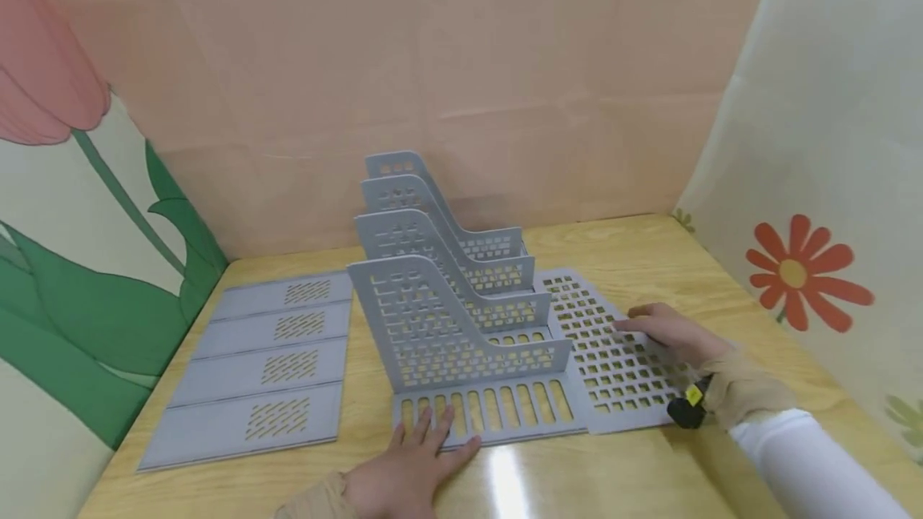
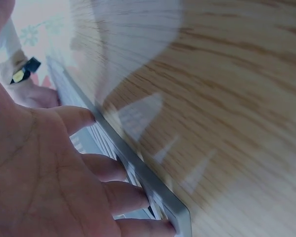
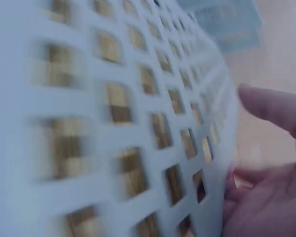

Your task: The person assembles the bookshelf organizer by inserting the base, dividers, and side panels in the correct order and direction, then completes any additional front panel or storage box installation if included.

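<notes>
A grey slotted base panel (image 1: pixel 491 411) lies at the table's front middle, with several upright stepped dividers (image 1: pixel 433 335) standing in a row on it. My left hand (image 1: pixel 407 467) rests with spread fingers on the base's front edge; the left wrist view shows the fingertips (image 2: pixel 138 195) along that edge. To the right, a flat grey panel with square holes (image 1: pixel 594 343) overlaps the base's right side in the head view. My right hand (image 1: pixel 667 331) holds its sloping right edge, thumb and fingers at the rim in the right wrist view. Parts of those fingers are hidden behind the panel.
On the left of the wooden table (image 1: pixel 375 415) lies a grey folded-section panel (image 1: pixel 252 359) with slanted cutouts. A pink cloth wall (image 1: pixel 404 62) stands behind, and flower-patterned cloths border both sides. A black device with a yellow label (image 1: pixel 690 405) is on the right wrist.
</notes>
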Demonstrator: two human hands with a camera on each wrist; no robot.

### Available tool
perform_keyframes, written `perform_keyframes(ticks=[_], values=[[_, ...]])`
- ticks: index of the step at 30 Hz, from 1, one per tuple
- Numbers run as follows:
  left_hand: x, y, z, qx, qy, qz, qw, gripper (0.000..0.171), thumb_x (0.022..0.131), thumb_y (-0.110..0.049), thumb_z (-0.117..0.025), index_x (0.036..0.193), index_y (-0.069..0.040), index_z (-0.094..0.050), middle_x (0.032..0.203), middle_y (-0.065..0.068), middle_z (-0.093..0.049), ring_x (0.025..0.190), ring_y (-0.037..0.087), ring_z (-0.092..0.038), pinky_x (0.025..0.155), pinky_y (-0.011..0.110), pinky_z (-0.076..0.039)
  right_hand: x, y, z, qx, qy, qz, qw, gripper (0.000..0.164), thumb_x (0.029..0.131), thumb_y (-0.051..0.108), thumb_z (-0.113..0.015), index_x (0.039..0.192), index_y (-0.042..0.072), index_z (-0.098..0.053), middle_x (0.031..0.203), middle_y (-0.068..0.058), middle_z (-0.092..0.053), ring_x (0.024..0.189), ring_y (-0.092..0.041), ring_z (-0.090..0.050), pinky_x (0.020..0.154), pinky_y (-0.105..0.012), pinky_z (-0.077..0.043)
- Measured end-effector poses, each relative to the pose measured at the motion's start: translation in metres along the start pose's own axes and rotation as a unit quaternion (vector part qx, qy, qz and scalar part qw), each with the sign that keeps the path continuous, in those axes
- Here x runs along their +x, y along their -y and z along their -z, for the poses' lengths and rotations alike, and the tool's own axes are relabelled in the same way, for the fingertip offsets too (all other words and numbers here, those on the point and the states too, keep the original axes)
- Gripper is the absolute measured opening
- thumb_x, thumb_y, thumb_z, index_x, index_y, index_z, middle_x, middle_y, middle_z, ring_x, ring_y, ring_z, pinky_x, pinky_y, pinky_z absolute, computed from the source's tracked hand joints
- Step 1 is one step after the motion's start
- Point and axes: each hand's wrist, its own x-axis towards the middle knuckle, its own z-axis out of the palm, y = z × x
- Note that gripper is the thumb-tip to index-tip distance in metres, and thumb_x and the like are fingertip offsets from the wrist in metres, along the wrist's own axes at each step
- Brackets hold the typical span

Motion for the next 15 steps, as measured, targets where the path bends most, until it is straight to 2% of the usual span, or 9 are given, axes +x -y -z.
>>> perform_keyframes(ticks=[3, 5, 7, 9, 12, 13, 15], values=[[0.001, -0.001, 0.000, -0.005, 0.006, -0.004, 1.0000, 0.103, 0.068, -0.076, -0.061, 0.151, -0.037, -0.015, 0.157, 0.017, -0.002, 0.139, 0.046, -0.007, 0.103, 0.067, -0.020, -0.007, -0.010, 0.001, -0.009, 0.002, 0.018, 1.000, 0.062, 0.092, 0.034, -0.062, 0.127, -0.015, -0.047, 0.111, -0.026, -0.059, 0.100, -0.035, -0.055, 0.086, -0.044, -0.045], [0.001, 0.000, 0.002, -0.012, 0.008, -0.015, 0.9998, 0.101, 0.070, -0.076, -0.059, 0.152, -0.036, -0.015, 0.157, 0.016, -0.002, 0.139, 0.046, -0.007, 0.103, 0.067, -0.020, -0.019, -0.010, 0.000, -0.014, -0.015, 0.052, 0.998, 0.052, 0.094, 0.033, -0.060, 0.119, -0.012, -0.052, 0.097, -0.015, -0.063, 0.086, -0.024, -0.058, 0.074, -0.035, -0.047], [-0.002, 0.004, 0.006, -0.028, -0.003, -0.029, 0.9992, 0.099, 0.074, -0.076, -0.056, 0.153, -0.030, -0.016, 0.157, 0.016, -0.005, 0.140, 0.044, -0.009, 0.104, 0.065, -0.021, -0.034, -0.009, 0.000, -0.005, -0.050, 0.104, 0.993, 0.045, 0.096, 0.031, -0.057, 0.114, -0.010, -0.050, 0.090, -0.011, -0.065, 0.079, -0.019, -0.060, 0.066, -0.031, -0.050], [-0.007, 0.012, 0.010, -0.050, -0.024, -0.042, 0.9976, 0.092, 0.081, -0.070, -0.052, 0.153, -0.023, -0.019, 0.157, 0.016, -0.010, 0.140, 0.041, -0.013, 0.106, 0.061, -0.023, -0.050, -0.005, 0.003, 0.017, -0.092, 0.169, 0.981, 0.035, 0.098, 0.023, -0.054, 0.111, -0.008, -0.047, 0.086, -0.013, -0.066, 0.076, -0.018, -0.063, 0.063, -0.030, -0.052], [-0.017, 0.030, 0.015, -0.059, -0.079, -0.050, 0.9939, 0.077, 0.090, -0.051, -0.057, 0.148, -0.009, -0.032, 0.153, 0.018, -0.024, 0.138, 0.038, -0.025, 0.107, 0.054, -0.027, -0.074, -0.002, 0.011, 0.051, -0.146, 0.259, 0.953, 0.023, 0.099, 0.009, -0.051, 0.111, -0.010, -0.045, 0.088, -0.014, -0.068, 0.079, -0.014, -0.067, 0.064, -0.025, -0.054], [-0.020, 0.037, 0.016, -0.053, -0.095, -0.048, 0.9929, 0.071, 0.090, -0.042, -0.061, 0.146, -0.006, -0.036, 0.150, 0.019, -0.029, 0.136, 0.037, -0.029, 0.107, 0.052, -0.029, -0.081, 0.000, 0.014, 0.058, -0.162, 0.277, 0.945, 0.021, 0.098, 0.004, -0.051, 0.112, -0.010, -0.047, 0.091, -0.013, -0.069, 0.081, -0.012, -0.067, 0.066, -0.023, -0.053], [-0.026, 0.049, 0.015, -0.036, -0.121, -0.043, 0.9910, 0.061, 0.089, -0.028, -0.066, 0.140, -0.002, -0.045, 0.146, 0.021, -0.037, 0.133, 0.037, -0.036, 0.105, 0.052, -0.031, -0.096, 0.002, 0.018, 0.041, -0.197, 0.284, 0.938, 0.023, 0.097, 0.004, -0.053, 0.118, -0.003, -0.051, 0.080, -0.004, -0.065, 0.068, -0.007, -0.062, 0.059, -0.018, -0.049]])
